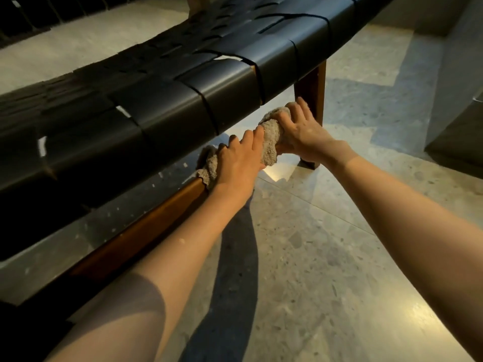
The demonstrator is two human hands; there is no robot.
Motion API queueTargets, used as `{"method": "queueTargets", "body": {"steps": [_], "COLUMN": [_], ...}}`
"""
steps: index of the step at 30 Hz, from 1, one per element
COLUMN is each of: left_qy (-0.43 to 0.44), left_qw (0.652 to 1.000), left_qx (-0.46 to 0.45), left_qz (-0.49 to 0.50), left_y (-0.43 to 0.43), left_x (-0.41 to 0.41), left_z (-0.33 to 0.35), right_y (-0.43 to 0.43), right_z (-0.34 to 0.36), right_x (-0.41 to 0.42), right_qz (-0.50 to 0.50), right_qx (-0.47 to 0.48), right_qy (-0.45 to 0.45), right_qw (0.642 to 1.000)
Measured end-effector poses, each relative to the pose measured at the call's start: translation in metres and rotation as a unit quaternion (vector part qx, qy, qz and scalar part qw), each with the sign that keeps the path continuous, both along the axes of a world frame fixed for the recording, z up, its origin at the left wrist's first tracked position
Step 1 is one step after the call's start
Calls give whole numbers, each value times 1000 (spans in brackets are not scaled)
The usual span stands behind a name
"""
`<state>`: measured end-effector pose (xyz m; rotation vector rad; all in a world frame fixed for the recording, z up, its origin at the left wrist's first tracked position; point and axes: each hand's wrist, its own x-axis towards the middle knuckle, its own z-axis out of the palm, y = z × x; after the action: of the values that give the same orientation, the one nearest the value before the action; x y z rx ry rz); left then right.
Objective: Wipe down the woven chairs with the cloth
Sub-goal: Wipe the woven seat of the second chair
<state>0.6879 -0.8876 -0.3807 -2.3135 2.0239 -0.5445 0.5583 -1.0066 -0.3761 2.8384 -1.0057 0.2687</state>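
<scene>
while both hands clamp the fluffy beige cloth point(270, 142) around the brown wooden lower rail point(146, 223) of the black woven-strap chair point(183, 100), the main risk is the cloth bunching up instead of sliding. the left hand point(235, 163) curls its slightly spread fingers over the cloth and the rail, and a loose end of cloth sticks out on its outer side. the right hand point(300, 131) grips the other bunched end with fingers spread and curled, just beside the dark wooden leg point(311, 100). the cloth lies wrapped on the rail, under and between the two hands, below the edge of the woven seat.

from here, i judge that a push toward the leg could jam the right knuckles against it, since little room is left there. a twisted, wadded cloth meets the wood on a narrow band only, so the underside of the rail may be missed; whether the cloth reaches under there cannot be told. the fingertips sit close beneath the strap edges and could catch on them. the polished speckled stone floor point(339, 257) looks slick, so weight leaned onto the rail could shift the chair.
</scene>
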Motion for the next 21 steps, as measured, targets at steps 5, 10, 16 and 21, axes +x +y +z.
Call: {"method": "queueTargets", "body": {"steps": [5, 10, 16, 21], "left_qy": [-25, -80, -55, 51], "left_qw": [999, 993, 991, 991], "left_qx": [-1, -4, -26, -64], "left_qz": [35, 83, 118, 109], "left_y": [76, 171, 263, 300], "left_x": [32, 64, 96, 103], "left_z": [-5, -5, 1, 3], "right_y": [66, 157, 241, 280], "right_z": [-8, -9, -12, -8], "right_x": [34, 72, 109, 123], "right_qz": [8, 46, 104, 145], "right_qx": [-3, 36, 33, 53], "right_qy": [17, -31, -45, -51], "right_qw": [1000, 998, 993, 987]}}
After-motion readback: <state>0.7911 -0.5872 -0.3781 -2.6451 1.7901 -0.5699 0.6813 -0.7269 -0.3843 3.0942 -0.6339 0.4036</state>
